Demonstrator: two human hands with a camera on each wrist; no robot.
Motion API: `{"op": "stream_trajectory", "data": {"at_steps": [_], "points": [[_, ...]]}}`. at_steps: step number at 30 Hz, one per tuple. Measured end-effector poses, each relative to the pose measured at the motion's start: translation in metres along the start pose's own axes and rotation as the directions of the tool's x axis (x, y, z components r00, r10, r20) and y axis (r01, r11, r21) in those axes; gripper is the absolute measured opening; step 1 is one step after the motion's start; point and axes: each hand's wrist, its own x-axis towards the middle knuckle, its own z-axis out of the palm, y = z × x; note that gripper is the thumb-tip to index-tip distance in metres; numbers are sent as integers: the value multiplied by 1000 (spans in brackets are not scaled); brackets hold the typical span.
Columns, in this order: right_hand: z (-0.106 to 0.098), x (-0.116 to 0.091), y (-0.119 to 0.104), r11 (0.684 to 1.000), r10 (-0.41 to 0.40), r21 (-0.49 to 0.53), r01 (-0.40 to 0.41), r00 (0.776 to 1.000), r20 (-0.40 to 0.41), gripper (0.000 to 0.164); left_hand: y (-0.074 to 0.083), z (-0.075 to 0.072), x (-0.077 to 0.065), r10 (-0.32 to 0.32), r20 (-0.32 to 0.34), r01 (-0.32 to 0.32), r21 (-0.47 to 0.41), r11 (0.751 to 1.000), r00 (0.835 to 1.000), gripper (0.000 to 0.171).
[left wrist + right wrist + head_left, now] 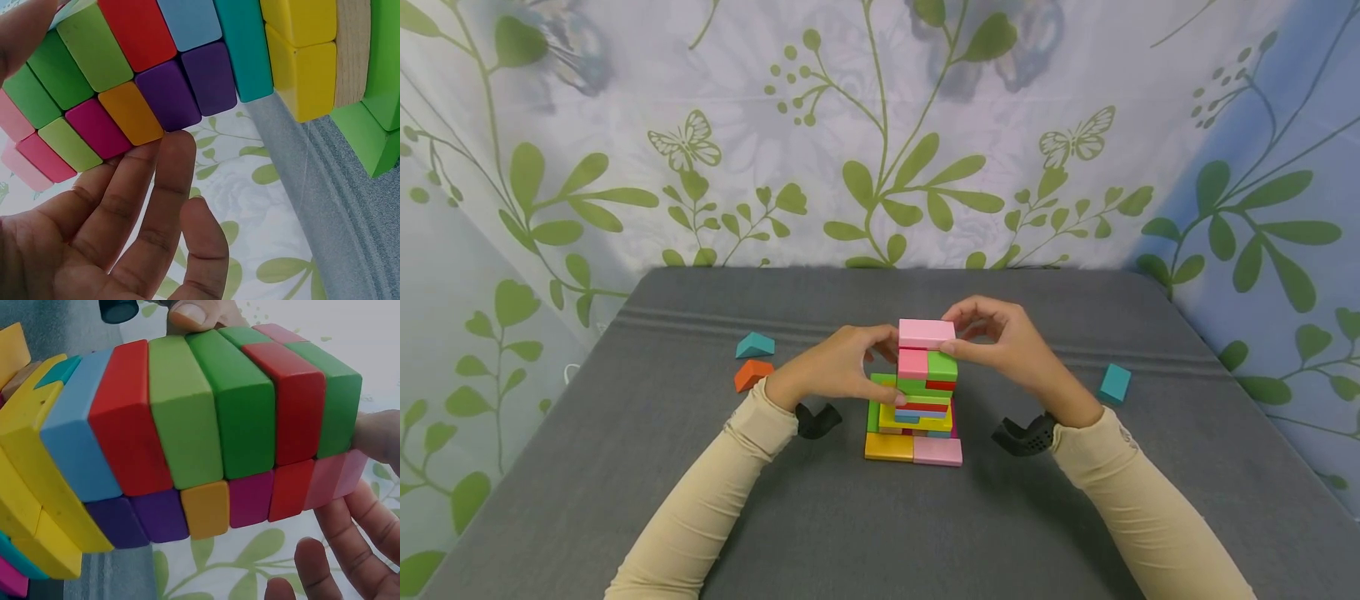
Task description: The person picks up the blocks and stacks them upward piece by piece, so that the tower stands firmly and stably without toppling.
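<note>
A tower of colored wooden blocks (927,408) stands on a wider base of orange, pink and green blocks. On its top lies a light pink block (927,333). My left hand (850,364) spans the tower from the left, thumb on the near face; the left wrist view shows its fingertips against the far side, by an orange block (132,119). At the top right my right hand (1003,337) grips the uppermost blocks. In the right wrist view its thumb presses by a green block (342,394), with fingers under the pink ones.
Left of the tower lie a teal wedge block (756,345) and an orange wedge block (752,375). Another teal block (1115,384) is at the right on the grey table (820,533). A leaf-patterned curtain (737,92) hangs behind the table.
</note>
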Motion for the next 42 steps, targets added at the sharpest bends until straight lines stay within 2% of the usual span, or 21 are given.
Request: {"op": "stream_trajectory", "data": {"at_steps": [7, 10, 13, 15, 18, 21, 24, 28, 31, 34, 36, 42], "points": [[-12, -8, 4, 999, -26, -45, 25, 999, -32, 31, 0, -1, 0, -7, -3, 7, 9, 1000, 1000, 63], [-26, -16, 8, 997, -31, -72, 28, 999, -37, 25, 0, -1, -1, -10, -3, 10, 16, 1000, 1000, 63], [-46, -26, 17, 988, -53, -147, 47, 998, -36, 18, 0, -1, -1, -9, -4, 9, 15, 1000, 1000, 63], [-61, -34, 28, 969, -82, -236, 71, 996, -36, 15, 0, -1, -1, -7, -4, 7, 12, 1000, 1000, 62], [-85, -48, 46, 904, -110, -419, 82, 993, -42, 17, 0, 0, -1, -4, -4, 4, 10, 1000, 1000, 61], [-108, -64, 62, 818, -44, -575, 0, 997, -63, 20, 0, 1, -1, -2, 0, 2, 11, 1000, 1000, 60], [-131, -77, 74, 757, 100, -641, -124, 992, -73, 19, 1, 2, -1, -5, 4, 5, 12, 1000, 1000, 61], [-157, -88, 88, 688, 271, -685, -241, 960, -66, 24, 2, 2, -2, -12, 4, 12, 24, 1000, 1000, 62], [-169, -96, 95, 647, 353, -704, -293, 933, -65, 37, 3, 2, -2, -13, 3, 13, 25, 1000, 1000, 62], [-176, -101, 101, 638, 398, -704, -313, 916, -46, 52, 3, 2, -2, -11, 4, 11, 23, 1000, 1000, 62], [-177, -104, 105, 638, 415, -704, -314, 909, -29, 55, 3, 1, -2, -11, 7, 11, 20, 1000, 1000, 62], [-179, -105, 109, 650, 416, -696, -307, 909, -13, 42, 4, 0, -2, -16, 6, 16, 24, 1000, 1000, 62]]}}
